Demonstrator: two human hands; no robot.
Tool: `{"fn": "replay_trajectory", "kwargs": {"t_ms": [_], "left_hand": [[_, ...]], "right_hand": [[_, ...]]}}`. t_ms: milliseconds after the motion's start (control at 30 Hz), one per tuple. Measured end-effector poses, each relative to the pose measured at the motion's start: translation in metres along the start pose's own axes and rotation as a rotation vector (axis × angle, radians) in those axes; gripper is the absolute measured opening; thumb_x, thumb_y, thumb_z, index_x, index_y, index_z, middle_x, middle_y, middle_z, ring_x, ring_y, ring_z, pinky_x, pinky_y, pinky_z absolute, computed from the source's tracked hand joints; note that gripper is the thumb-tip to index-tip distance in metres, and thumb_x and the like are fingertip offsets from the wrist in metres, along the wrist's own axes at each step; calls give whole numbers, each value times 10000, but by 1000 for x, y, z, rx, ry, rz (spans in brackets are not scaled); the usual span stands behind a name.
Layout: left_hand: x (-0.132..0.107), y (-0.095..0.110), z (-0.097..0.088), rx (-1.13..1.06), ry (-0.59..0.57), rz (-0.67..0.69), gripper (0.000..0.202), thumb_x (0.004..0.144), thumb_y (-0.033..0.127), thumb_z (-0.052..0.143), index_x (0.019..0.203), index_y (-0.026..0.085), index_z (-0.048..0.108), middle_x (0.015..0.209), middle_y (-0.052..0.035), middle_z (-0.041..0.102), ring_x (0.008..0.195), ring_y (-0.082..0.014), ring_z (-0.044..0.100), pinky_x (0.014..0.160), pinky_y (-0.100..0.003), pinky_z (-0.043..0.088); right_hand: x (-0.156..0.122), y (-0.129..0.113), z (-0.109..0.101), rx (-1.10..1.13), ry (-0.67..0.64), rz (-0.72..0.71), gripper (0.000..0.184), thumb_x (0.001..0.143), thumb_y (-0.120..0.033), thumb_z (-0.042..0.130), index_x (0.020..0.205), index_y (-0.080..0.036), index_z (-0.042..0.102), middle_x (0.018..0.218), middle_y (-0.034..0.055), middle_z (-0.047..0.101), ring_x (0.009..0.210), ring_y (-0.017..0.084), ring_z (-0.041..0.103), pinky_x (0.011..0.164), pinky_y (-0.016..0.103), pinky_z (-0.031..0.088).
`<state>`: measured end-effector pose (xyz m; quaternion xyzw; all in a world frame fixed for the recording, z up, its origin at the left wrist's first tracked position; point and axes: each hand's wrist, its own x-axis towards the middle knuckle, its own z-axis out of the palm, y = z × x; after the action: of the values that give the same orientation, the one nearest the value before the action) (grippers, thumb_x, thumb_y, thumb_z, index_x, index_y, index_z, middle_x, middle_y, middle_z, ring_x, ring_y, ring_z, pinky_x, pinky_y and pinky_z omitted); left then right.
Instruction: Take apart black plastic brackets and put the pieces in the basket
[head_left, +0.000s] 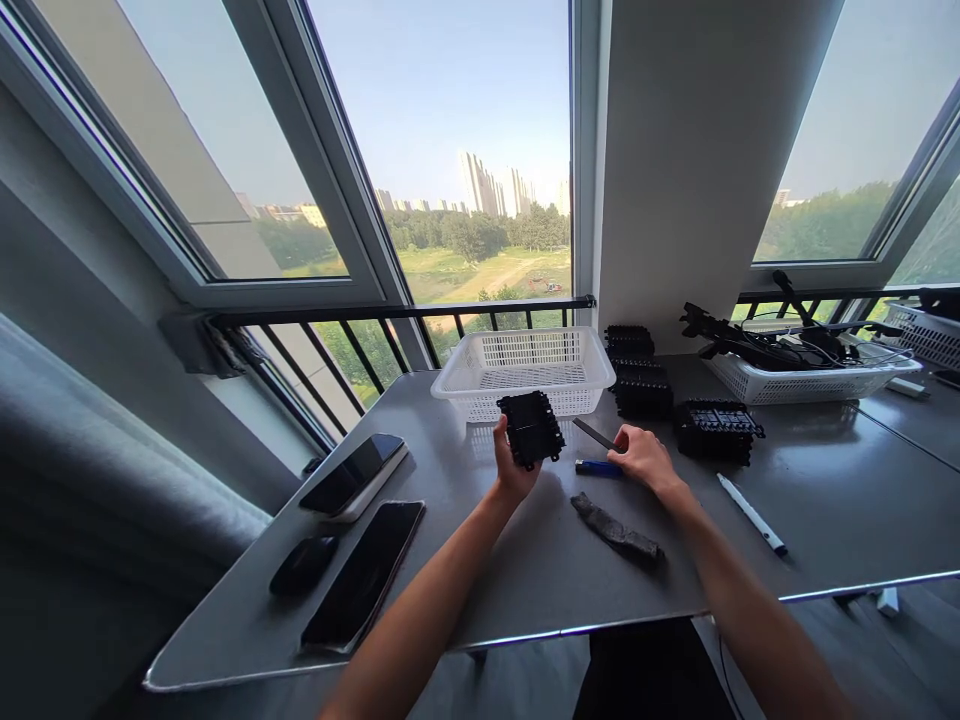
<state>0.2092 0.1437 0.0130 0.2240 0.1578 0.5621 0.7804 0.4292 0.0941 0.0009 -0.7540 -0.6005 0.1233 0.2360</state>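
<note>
hands apart above the surface (pixel 495 590), a black toothed plastic module (pixel 531 428) in one and a dark flat strip (pixel 594 434) in the other.
the left hand (pixel 516 462) grips the module by its near left side, thumb on the edge, the other fingers mostly hidden behind; the block sits tilted up, just in front of the white plastic basket (pixel 525 395), its toothed edge facing right. the right hand (pixel 645 456) pinches the near end of the strip between thumb and forefinger; the strip's long axis runs slantwise, away and to the left, its free end near the module but apart from it. so the module lies left of the right hand, with the strip between. a slim blue item (pixel 598 468) lies just below the strip; nearer the body is a rolled grey cloth (pixel 616 530).
</note>
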Motion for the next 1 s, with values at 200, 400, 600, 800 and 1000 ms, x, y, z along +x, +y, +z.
{"fn": "replay_trajectory", "kwargs": {"t_ms": [200,400,600,800,1000], "left_hand": [[0,4,-1,-31,-33,-110,497,896,504,436,1153,130,638,916,-90,735,799,-224,695,728,-344,564],[0,4,-5,-13,-56,-170,497,874,506,462,1117,118,655,944,-108,732,838,-242,694,749,-361,563],[1,4,-8,-1,-65,-220,502,861,512,469,1101,114,660,990,-123,725,891,-259,688,791,-388,556],[2,4,-10,17,-53,-232,506,858,522,466,1071,107,663,949,-128,730,847,-264,696,748,-386,563],[3,4,-10,0,-63,-218,504,867,510,445,1081,105,655,915,-125,729,803,-254,695,704,-373,560]], "right_hand": [[1,7,1,15,-39,58,176,712,-300,662,853,-195,660,859,42,700,799,181,636,634,241,376],[3,13,5,0,-49,76,163,718,-265,654,856,-181,675,877,62,702,828,194,640,650,245,389],[2,14,6,-10,-53,66,129,746,-248,641,848,-183,685,892,66,707,861,203,645,690,249,400],[0,9,1,-18,-31,31,143,758,-232,641,885,-176,679,940,78,696,910,223,634,713,262,411],[-18,-14,-9,36,-80,-149,166,860,-284,569,970,-202,662,937,48,689,868,174,631,731,245,418]]}}
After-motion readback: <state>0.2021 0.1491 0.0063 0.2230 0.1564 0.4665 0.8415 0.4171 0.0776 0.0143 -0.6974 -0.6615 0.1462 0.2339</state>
